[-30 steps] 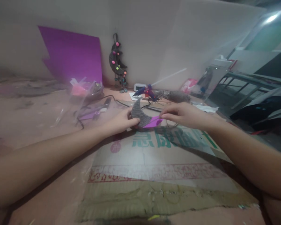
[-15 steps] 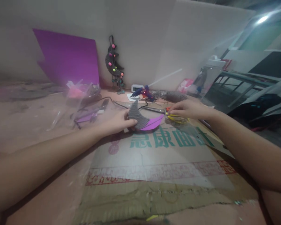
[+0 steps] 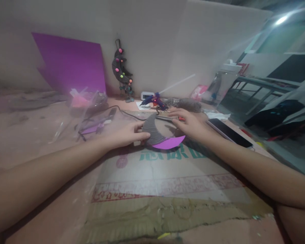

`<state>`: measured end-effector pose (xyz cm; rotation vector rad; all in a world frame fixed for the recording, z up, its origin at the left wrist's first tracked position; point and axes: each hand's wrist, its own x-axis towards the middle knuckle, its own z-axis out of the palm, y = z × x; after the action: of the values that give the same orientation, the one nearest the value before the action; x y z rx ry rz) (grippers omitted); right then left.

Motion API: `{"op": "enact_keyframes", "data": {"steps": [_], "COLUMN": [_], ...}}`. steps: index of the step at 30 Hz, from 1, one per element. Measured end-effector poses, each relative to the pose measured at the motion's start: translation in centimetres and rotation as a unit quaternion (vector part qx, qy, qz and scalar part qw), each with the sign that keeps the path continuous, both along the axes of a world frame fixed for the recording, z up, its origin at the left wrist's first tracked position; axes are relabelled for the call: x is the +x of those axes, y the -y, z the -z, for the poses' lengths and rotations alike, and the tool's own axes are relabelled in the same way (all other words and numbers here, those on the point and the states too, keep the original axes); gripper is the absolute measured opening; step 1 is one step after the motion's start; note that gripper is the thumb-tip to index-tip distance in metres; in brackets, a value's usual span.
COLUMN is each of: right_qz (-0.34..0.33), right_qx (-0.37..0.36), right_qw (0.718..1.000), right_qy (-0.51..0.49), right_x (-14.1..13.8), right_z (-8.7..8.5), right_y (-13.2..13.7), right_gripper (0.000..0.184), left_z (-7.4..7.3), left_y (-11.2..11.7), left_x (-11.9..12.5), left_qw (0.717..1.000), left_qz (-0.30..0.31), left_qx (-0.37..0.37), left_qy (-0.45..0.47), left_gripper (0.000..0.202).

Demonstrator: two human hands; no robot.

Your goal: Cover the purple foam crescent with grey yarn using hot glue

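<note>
Between the thumb and fingers of my left hand [image 3: 127, 134] is a purple paper crescent, its left part wrapped in grey yarn [image 3: 152, 131]. The bare purple end [image 3: 170, 142] points right, toward my right wrist. My right hand [image 3: 188, 123] reaches forward with its fingers stretched over a metal tool with a red-orange part [image 3: 165, 118], perhaps scissors; whether the fingertips touch it I cannot tell. Just behind those fingers stands a dark blue hot glue gun [image 3: 156, 100], its small red light lit and a glue stick in its back.
A printed cardboard sheet [image 3: 167, 206] lies under my hands. A phone [image 3: 228, 132] rests at the right. A decorated dark crescent [image 3: 119, 67] and purple sheet [image 3: 71, 64] are against the wall. Grey yarn [image 3: 188, 104] lies behind; plastic bags [image 3: 88, 100] are left.
My right hand has moved left toward the glue gun, away from the yellow-handled tool, which no longer shows. The crescent has shifted slightly right and down in my left hand. The phone is uncovered.
</note>
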<state>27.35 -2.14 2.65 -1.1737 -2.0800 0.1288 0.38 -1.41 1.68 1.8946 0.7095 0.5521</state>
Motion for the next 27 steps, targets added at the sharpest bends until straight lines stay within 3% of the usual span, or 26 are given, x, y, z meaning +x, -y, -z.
{"op": "enact_keyframes", "data": {"steps": [3,5,8,12,15,22,27], "right_qz": [0.025,0.021,-0.053,-0.131,-0.143,-0.133,-0.094], "right_qx": [-0.017,-0.09,-0.225,-0.292,-0.309,-0.322,-0.334], "right_qw": [0.993,0.974,0.922,0.889,0.886,0.906,0.911], "right_qy": [-0.114,-0.206,-0.31,-0.327,-0.316,-0.24,-0.223], "right_x": [-1.1,-2.0,-3.3,-3.9,-3.9,-3.8,-4.1], "right_z": [-0.5,-0.5,0.3,1.6,1.8,1.2,1.4], "right_y": [1.2,2.2,3.3,3.5,3.4,3.5,3.5], "right_gripper": [0.018,0.019,0.025,0.033,0.037,0.031,0.026], "left_z": [0.3,0.7,1.1,1.2,1.2,1.3,1.1], "left_y": [-0.3,-0.4,-0.4,-0.4,-0.3,-0.2,0.1], "left_x": [0.0,0.0,0.0,0.1,0.2,0.2,0.5], "left_qw": [0.999,0.996,0.991,0.991,0.99,0.989,0.99], "left_qz": [-0.037,-0.067,-0.09,-0.094,-0.105,-0.106,-0.1], "left_qx": [-0.022,-0.052,-0.072,-0.06,-0.051,-0.054,-0.04], "left_qy": [0.007,0.022,0.064,0.081,0.081,0.086,0.089], "left_gripper": [0.026,0.028,0.028,0.026,0.027,0.029,0.028]}}
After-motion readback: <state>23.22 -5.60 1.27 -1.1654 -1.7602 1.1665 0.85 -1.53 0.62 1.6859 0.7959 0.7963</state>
